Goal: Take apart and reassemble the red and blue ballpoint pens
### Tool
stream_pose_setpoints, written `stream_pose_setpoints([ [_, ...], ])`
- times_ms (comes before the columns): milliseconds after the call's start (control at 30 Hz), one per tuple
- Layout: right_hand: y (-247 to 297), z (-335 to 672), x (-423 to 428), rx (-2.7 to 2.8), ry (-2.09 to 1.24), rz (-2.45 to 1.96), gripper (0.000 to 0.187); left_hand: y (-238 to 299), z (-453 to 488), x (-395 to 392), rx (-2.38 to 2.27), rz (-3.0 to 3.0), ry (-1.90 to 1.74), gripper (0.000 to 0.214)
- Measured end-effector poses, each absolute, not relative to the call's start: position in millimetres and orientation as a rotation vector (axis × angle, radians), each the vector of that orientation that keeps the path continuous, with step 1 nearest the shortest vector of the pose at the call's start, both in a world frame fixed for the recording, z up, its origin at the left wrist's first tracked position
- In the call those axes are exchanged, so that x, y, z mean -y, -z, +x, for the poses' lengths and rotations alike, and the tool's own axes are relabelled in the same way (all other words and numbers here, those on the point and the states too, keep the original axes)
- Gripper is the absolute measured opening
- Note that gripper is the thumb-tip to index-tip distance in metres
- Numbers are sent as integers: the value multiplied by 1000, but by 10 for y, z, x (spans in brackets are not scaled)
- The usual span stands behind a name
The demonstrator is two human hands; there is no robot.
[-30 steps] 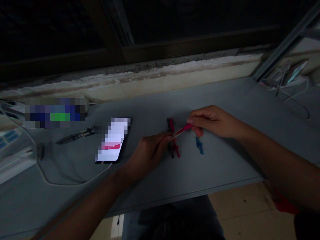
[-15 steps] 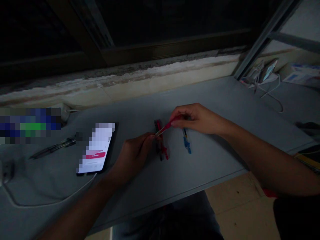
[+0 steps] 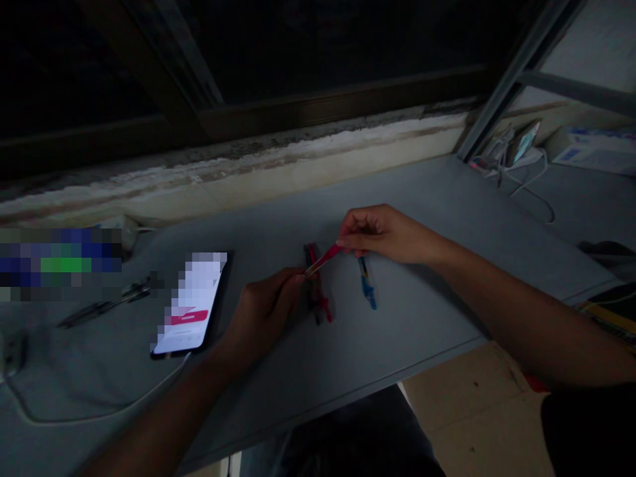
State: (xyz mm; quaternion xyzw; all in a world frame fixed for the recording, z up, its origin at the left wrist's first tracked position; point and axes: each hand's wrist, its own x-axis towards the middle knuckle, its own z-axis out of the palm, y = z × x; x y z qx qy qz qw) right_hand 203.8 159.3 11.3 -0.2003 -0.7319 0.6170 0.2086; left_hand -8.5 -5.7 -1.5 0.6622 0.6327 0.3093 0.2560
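My left hand [image 3: 261, 315] and my right hand [image 3: 382, 233] both pinch a slim red pen-like tube [image 3: 322, 260], one at each end, above the grey table. Just under the tube lie a dark and red pen-like piece [image 3: 317, 285] and, to the right, a blue one [image 3: 368, 291]. My right hand is above the blue piece, not visibly touching it. My left hand's fingers are close to the dark and red piece. The low light hides fine detail on these small parts.
To the left lie a smartphone [image 3: 191, 305] with a blurred screen, a white cable [image 3: 99, 417] and a black pen [image 3: 104, 305]. A blurred packet [image 3: 59, 262] sits further left. Cables and a small device [image 3: 517, 149] lie at the back right. A window frame runs behind the table.
The whole view has swung, so the table items sit further left in the picture. Both hands keep hold of the red tube, and my hands are slightly closer together.
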Motion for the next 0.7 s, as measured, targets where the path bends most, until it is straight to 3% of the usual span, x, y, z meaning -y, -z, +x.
stream_pose_setpoints([
  [267, -159, 2046, -1614, 1692, -1919, -433, 19, 49, -96, 57, -1615, 1785, -813, 33],
  [700, -173, 2016, -1651, 1623, -1654, -615, 22, 21, -93, 44, -1676, 1744, -890, 32],
])
